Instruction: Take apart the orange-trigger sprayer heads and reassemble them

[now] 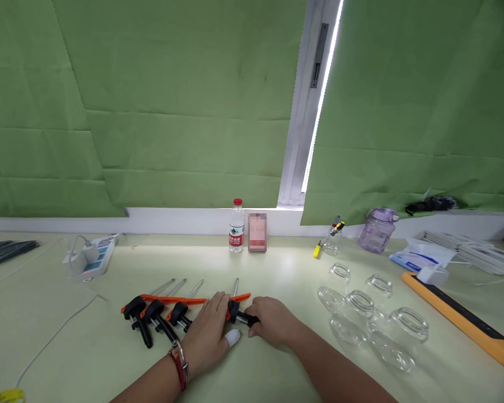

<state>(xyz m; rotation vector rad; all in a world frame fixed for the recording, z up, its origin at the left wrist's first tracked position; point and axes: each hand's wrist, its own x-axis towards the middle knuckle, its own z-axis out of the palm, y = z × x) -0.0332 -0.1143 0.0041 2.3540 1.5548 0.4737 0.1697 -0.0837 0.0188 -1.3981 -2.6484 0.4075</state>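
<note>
A long orange bar (193,300) lies on the table with several black knobbed handles on its near side. Thin metal rods stick out past its far side. My left hand (208,338) rests over the bar's middle, its fingers bent across it and hiding part of it; the thumb wears a white covering. My right hand (273,322) is closed around the end of the rightmost black handle (239,314), which meets the bar. Left of my hands sit more black handles, among them a black T-shaped handle (140,322).
Clear plastic cup-like pieces (361,302) lie to the right, near an orange-and-black bar (457,319). At the back stand a water bottle (236,229), a blurred pink box (257,232), a glass jar (332,243) with tools and a purple jug (377,229). A power strip (98,257) is at left.
</note>
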